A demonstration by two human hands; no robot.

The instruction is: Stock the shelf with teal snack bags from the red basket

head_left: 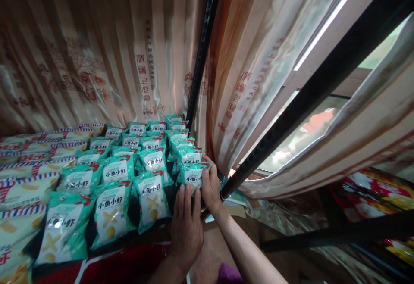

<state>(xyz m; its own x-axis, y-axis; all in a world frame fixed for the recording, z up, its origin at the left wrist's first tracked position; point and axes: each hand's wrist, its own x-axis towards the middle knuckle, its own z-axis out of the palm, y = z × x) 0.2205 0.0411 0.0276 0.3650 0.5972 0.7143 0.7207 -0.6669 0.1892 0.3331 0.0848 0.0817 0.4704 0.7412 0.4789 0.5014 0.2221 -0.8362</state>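
A teal and white snack bag [191, 174] stands upright at the front of the rightmost row. My left hand [186, 230] rests its straight, flat fingers against the lower front of this bag. At the bag's right side, my right hand [211, 189] grips the edge, with fingers reaching partly behind it; the fingertips there are hidden. Directly behind stands another teal snack bag [190, 154] in the same row. To the left of my hands, a similar teal bag [152, 200] leans back at the front of its own row.
Rows of white bags with striped tops [29, 191] fill the left of the dark shelf. A black upright post [202, 55] rises at the back corner, and a slanted black post [274, 129] is close on the right. Printed curtains [123, 51] hang behind.
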